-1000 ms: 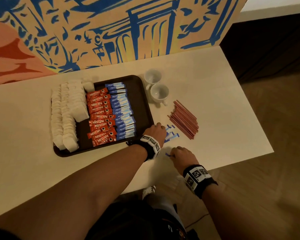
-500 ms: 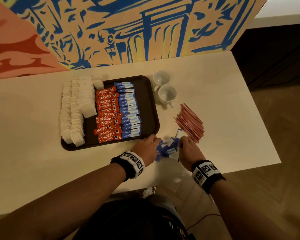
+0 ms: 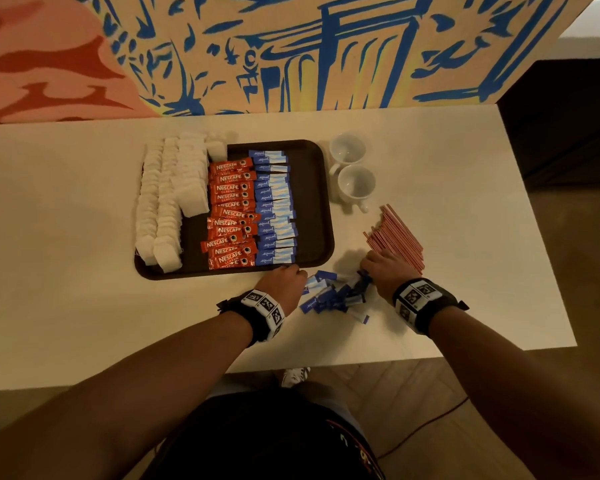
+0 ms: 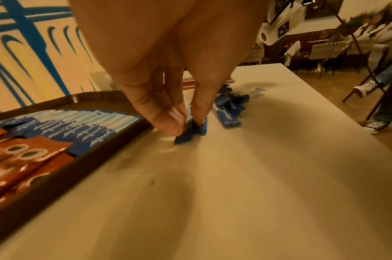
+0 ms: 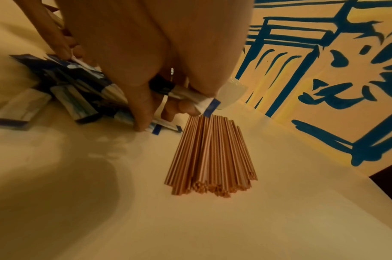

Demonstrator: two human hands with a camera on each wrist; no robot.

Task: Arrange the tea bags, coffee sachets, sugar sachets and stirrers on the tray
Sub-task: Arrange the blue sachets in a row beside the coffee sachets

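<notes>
A dark brown tray (image 3: 314,188) holds rows of white tea bags (image 3: 167,202), red coffee sachets (image 3: 231,216) and blue sugar sachets (image 3: 274,209). A loose heap of blue sugar sachets (image 3: 333,294) lies on the table just in front of the tray's right corner. My left hand (image 3: 286,282) pinches a blue sugar sachet (image 4: 191,130) at the heap's left end, beside the tray rim (image 4: 97,95). My right hand (image 3: 383,270) holds a sugar sachet (image 5: 191,98) at the heap's right end. A bundle of reddish stirrers (image 3: 397,239) lies on the table just beyond my right hand.
Two white cups (image 3: 352,171) stand right of the tray. A painted panel (image 3: 291,53) rises along the table's far edge. The table's right edge (image 3: 548,258) drops to a wooden floor. In the left wrist view a seated person's legs (image 4: 388,98) and chairs show beyond the table.
Both hands have drawn the scattered blue sachets together into one heap; the right hand moved up from the table's front edge to the stirrers' near end, and now each hand holds a sachet.
</notes>
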